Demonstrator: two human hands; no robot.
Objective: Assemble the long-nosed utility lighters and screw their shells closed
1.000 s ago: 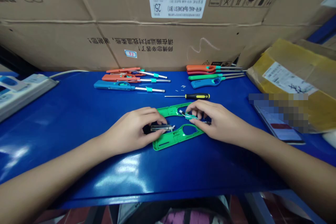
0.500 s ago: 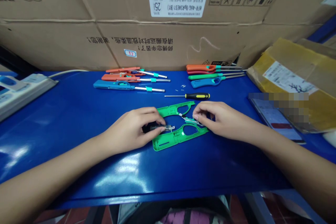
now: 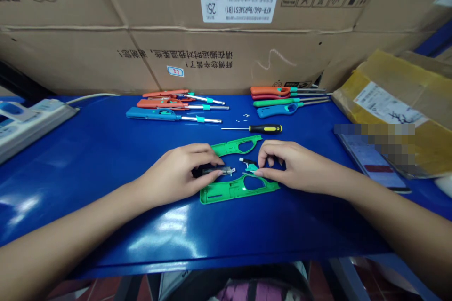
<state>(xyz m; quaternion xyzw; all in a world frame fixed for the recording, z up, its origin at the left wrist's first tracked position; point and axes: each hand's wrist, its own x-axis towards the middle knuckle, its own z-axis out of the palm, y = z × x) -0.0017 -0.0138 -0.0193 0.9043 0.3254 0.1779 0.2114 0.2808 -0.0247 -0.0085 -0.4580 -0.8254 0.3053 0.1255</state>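
Observation:
My left hand [image 3: 189, 169] pinches a small see-through, dark fuel tank [image 3: 219, 171] with a metal valve at its right end. In my right hand [image 3: 286, 164], thumb and finger grip a teal trigger [image 3: 252, 168]; a black piece with a white tip and thin wires shows beside it. Two green lighter shell halves lie on the table. The far half [image 3: 233, 146] is partly behind my left fingers, and the near half [image 3: 226, 190] lies inner side up just below both hands, with the fuel tank over its upper edge.
Beyond my hands lies a black-and-yellow screwdriver [image 3: 266, 129], with several tiny white bits behind it. Blue and orange lighters [image 3: 153, 114] lie back left, more lighters [image 3: 275, 111] back right. A power strip [image 3: 35, 122] is left; a phone [image 3: 370, 162] and taped carton [image 3: 391, 103] are right.
The trigger with its black piece and wires has come up off the near shell and turned in my right fingers. That shell has slid slightly left. My left hand has barely moved.

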